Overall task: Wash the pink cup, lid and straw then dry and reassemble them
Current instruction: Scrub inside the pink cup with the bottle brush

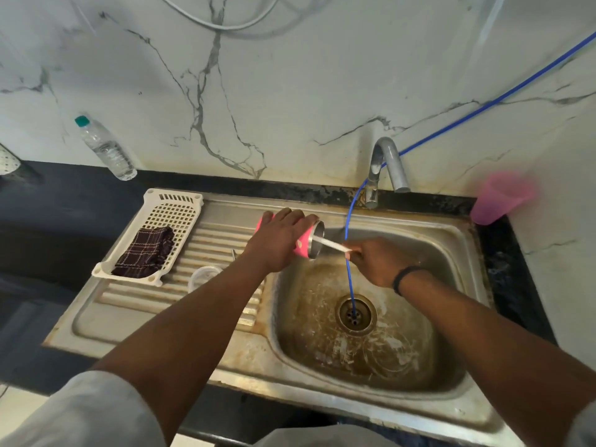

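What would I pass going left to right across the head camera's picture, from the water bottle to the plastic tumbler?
Water bottle → white basket holding a checked cloth → left hand on pink cup → straw → right hand → pink plastic tumbler.

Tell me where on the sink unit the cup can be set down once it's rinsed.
Free: the ribbed drainboard between the white basket and the basin, and its flat front below the lid. Crowded: the basket holds a dark cloth; a blue tube runs down to the drain.
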